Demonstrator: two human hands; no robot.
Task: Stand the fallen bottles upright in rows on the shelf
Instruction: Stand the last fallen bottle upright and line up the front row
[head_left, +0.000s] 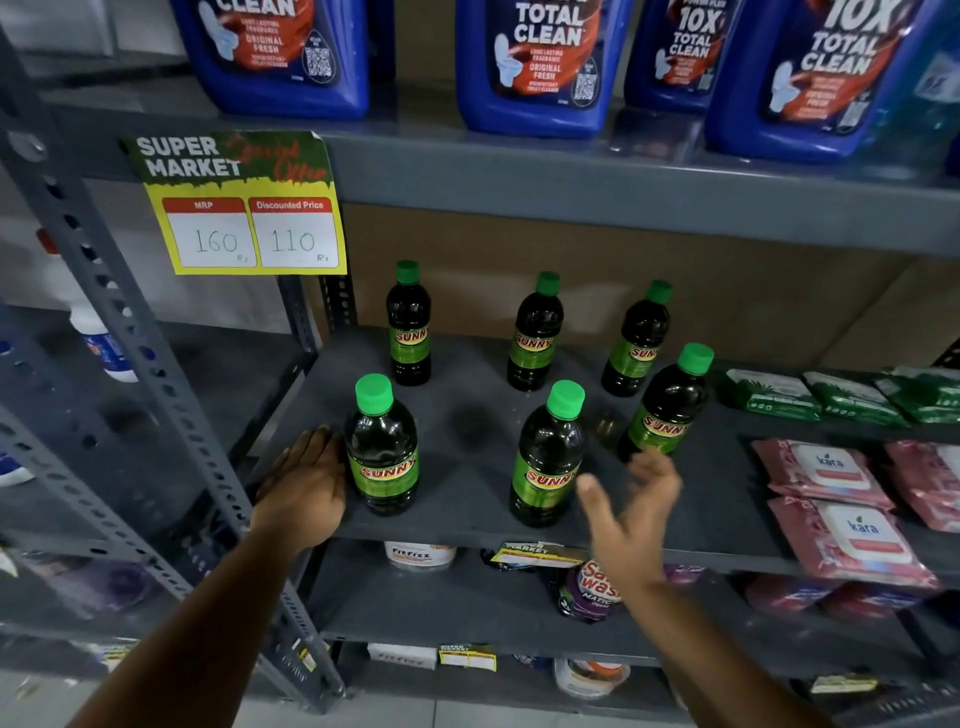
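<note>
Several dark bottles with green caps and green "SUNNY" labels stand upright in two rows on the grey shelf (467, 431). The front row holds a left bottle (383, 452), a middle bottle (548, 457) and a right bottle (670, 405). Behind them stand a back-left bottle (409, 327), a back-middle bottle (535, 332) and a back-right bottle (636, 343). My left hand (306, 483) lies flat against the left side of the front-left bottle, holding nothing. My right hand (631, 514) hovers open and blurred, just right of the front middle bottle.
A yellow price sign (239, 208) hangs from the upper shelf at left. Blue cleaner jugs (540, 62) stand above. Green packs (774, 395) and pink wipe packs (831, 509) lie to the right. A slotted grey upright (130, 332) runs down the left. Lower shelves hold small items.
</note>
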